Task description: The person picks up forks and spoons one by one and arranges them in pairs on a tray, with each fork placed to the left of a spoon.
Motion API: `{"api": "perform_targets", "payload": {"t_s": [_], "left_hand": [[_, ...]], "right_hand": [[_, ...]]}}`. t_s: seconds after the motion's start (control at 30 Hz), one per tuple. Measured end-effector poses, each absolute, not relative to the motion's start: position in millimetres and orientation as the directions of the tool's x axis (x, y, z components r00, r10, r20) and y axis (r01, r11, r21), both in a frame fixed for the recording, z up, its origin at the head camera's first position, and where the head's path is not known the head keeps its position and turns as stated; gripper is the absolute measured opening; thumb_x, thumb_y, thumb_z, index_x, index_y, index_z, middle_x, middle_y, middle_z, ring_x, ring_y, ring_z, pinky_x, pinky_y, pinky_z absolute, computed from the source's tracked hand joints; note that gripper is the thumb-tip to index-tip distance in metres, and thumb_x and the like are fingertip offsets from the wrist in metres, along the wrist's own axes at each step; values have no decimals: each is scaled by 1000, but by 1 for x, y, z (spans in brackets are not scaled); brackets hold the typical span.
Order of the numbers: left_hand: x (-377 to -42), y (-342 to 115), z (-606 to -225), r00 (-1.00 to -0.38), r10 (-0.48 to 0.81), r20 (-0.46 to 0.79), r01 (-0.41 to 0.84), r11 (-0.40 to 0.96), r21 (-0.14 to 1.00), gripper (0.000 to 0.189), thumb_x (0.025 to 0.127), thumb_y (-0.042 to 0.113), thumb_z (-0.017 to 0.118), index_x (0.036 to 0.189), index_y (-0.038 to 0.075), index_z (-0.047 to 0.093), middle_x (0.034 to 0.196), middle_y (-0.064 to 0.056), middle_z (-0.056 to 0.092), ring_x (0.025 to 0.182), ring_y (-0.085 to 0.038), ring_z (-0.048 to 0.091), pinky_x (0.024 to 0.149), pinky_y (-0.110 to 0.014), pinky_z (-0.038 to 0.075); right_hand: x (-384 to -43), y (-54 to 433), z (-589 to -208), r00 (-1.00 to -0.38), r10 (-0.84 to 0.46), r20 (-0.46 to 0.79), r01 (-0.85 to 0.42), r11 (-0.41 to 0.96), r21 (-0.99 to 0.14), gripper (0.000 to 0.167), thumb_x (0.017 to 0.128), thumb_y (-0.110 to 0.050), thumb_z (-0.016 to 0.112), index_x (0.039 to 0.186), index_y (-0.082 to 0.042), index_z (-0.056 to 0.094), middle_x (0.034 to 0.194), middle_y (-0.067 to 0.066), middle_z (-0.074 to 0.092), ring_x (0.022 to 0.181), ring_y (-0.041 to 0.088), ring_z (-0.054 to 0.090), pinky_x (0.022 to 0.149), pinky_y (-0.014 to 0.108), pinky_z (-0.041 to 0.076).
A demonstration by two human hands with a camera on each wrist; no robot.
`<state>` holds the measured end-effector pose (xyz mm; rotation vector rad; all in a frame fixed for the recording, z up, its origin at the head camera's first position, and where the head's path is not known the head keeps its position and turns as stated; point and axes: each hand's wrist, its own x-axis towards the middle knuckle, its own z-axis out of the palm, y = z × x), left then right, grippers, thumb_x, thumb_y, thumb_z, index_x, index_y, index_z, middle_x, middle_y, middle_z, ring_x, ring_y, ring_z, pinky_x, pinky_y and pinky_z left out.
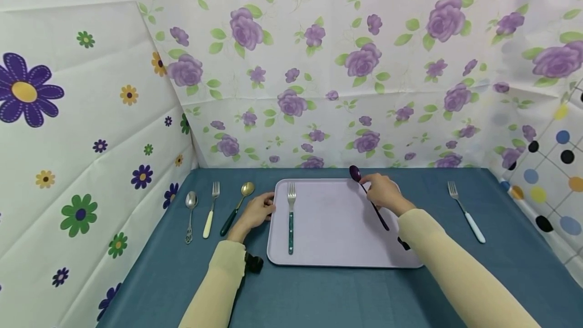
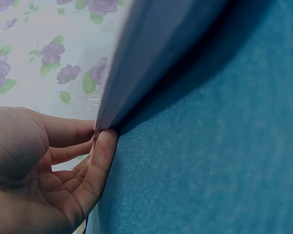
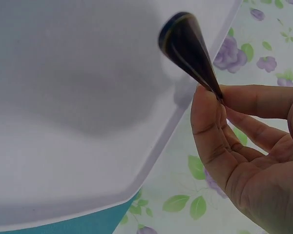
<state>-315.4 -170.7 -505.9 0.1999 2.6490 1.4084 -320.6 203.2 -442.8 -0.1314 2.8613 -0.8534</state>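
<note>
My right hand [image 1: 384, 194] pinches a dark purple spoon [image 1: 379, 215] by its slim handle, thumb against fingertips. The spoon slants over the right half of a pale lilac tray [image 1: 334, 227], its bowl toward the back edge. In the right wrist view the handle's wide end [image 3: 188, 48] points at the camera, with a shadow on the tray beneath. At the tray's left edge, my left hand [image 1: 256, 211] grips the rim [image 2: 115, 92] between thumb and fingers. A fork with a green handle [image 1: 291, 224] lies lengthwise on the tray's left side, tines to the back.
Left of the tray lie a silver spoon [image 1: 189, 216], a cream-handled fork [image 1: 210, 216] and a gold spoon with a green handle [image 1: 232, 216]. A white-handled fork [image 1: 469, 216] lies to the right. Flowered sheets [image 1: 319, 75] stand behind the blue tablecloth [image 1: 328, 297].
</note>
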Motion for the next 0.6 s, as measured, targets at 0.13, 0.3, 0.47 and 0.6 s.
{"api": "perform_targets", "payload": {"t_s": [0.13,0.3,0.47,0.6], "left_hand": [[-316,-170,-507,-982,179,-54,56,556,829,46,104,5,59,149,-4,52,105,-12,61,93,-22,65,79,-37,62],[-316,-171,-507,-982,181,-51,59,552,832,46,104,4,59,149,-5,51,105,-12,61,94,-22,65,78,-37,62],[-316,-170,-507,-981,185,-50,62,552,831,47,104,4,59,149,-5,51,105,-12,61,95,-22,65,78,-36,62],[-316,-170,-507,-981,186,-49,63,552,831,47,104,4,59,149,-5,51,105,-13,61,95,-23,66,79,-37,62]], "right_hand": [[-320,201,-443,-984,-127,-123,-44,851,-524,58,85,10,48,140,-1,62,87,13,66,50,17,57,47,29,50],[-319,197,-443,-984,-130,-124,-43,842,-538,58,85,11,46,140,0,62,87,14,65,50,16,55,47,28,50],[-320,190,-443,-981,-142,-135,-39,817,-575,60,84,14,45,141,2,60,87,16,65,51,16,54,46,27,49],[-320,181,-443,-981,-147,-124,-48,812,-581,59,84,15,46,140,2,61,89,16,64,53,18,56,46,28,51]]}}
